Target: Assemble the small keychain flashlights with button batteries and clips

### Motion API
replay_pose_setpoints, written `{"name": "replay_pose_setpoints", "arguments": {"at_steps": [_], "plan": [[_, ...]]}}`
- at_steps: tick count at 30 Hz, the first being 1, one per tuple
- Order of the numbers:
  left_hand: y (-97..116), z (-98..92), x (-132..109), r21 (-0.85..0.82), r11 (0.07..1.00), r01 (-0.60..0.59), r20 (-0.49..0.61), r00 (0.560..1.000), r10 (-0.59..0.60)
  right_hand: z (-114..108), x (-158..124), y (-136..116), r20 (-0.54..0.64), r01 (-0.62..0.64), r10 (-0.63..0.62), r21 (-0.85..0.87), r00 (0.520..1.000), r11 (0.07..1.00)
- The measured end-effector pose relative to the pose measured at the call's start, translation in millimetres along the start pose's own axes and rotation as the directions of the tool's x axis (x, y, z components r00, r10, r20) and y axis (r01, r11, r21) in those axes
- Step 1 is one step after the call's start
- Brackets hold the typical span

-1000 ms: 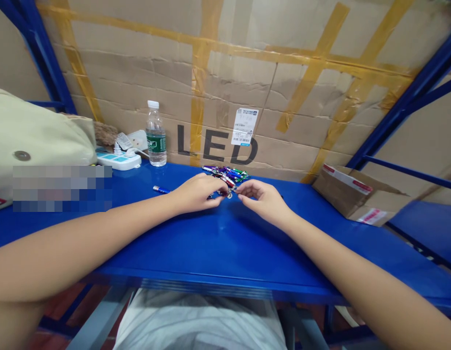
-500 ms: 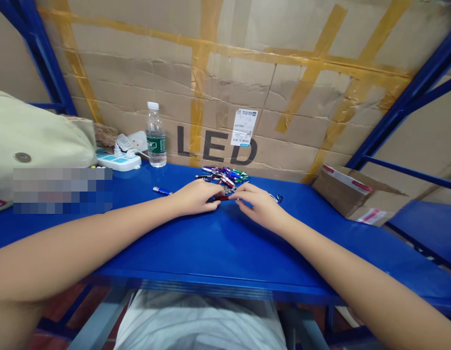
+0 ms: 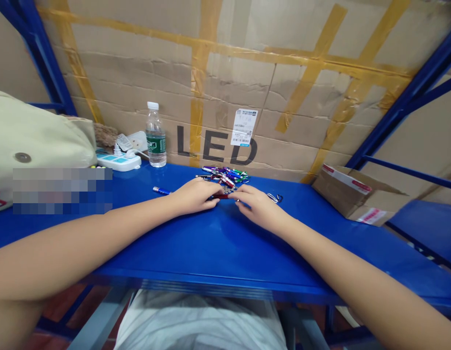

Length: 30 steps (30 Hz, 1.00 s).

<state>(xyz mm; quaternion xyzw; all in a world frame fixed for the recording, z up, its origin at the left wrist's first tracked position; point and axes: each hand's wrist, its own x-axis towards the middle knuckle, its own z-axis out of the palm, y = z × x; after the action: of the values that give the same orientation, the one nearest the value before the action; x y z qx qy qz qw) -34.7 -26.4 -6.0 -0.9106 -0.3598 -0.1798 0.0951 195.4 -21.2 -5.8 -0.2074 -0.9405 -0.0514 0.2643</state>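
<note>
Both hands rest on the blue table (image 3: 218, 248) with their fingertips meeting over a small red keychain flashlight (image 3: 221, 197). My left hand (image 3: 196, 195) is curled and pinches one end of it. My right hand (image 3: 255, 203) pinches the other end, fingers closed. Just behind them lies a pile of several small coloured keychain flashlights (image 3: 225, 175). A single blue flashlight (image 3: 161, 190) lies left of my left hand. A metal clip (image 3: 275, 197) lies right of my right hand.
A water bottle (image 3: 155, 136) and a white power strip (image 3: 118, 158) stand at the back left, beside a beige bag (image 3: 31, 141). A taped cardboard wall marked LED (image 3: 218, 146) closes the back. A small open carton (image 3: 352, 194) sits at the right.
My hands have lowered from just above the table onto its surface with the red flashlight between them. The metal clip now lies on the table to the right.
</note>
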Motion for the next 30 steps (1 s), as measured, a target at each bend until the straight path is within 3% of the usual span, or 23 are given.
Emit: {"name": "replay_pose_setpoints", "arguments": {"at_steps": [5, 10, 14, 18, 30], "plan": [[2.4, -2.3, 0.6, 0.022, 1.0, -0.009, 0.013, 1.0, 0.009, 0.2, -0.5, -1.0, 0.012, -0.01, 0.01, 0.04, 1.0, 0.999], [4.8, -6.9, 0.7, -0.153, 0.988, 0.03, 0.023, 0.999, -0.027, -4.5, 1.4, -2.9, -0.199, -0.094, 0.118, 0.124, 0.973, 0.988], [5.7, -7.1, -0.5, -0.219, 0.975, 0.021, 0.058, 0.998, -0.009, -6.6, 2.4, -8.2, -0.299, -0.053, 0.097, 0.151, 0.949, 0.987], [7.2, -5.7, -1.0, -0.253, 0.967, 0.006, 0.031, 1.0, 0.002, -6.5, 2.5, -12.8, -0.287, 0.027, 0.015, 0.144, 0.958, 0.989], [7.3, -5.5, -0.7, -0.309, 0.951, 0.007, 0.014, 1.0, -0.002, -8.7, 4.0, -12.0, -0.289, 0.11, -0.073, 0.112, 0.955, 0.988]]}}
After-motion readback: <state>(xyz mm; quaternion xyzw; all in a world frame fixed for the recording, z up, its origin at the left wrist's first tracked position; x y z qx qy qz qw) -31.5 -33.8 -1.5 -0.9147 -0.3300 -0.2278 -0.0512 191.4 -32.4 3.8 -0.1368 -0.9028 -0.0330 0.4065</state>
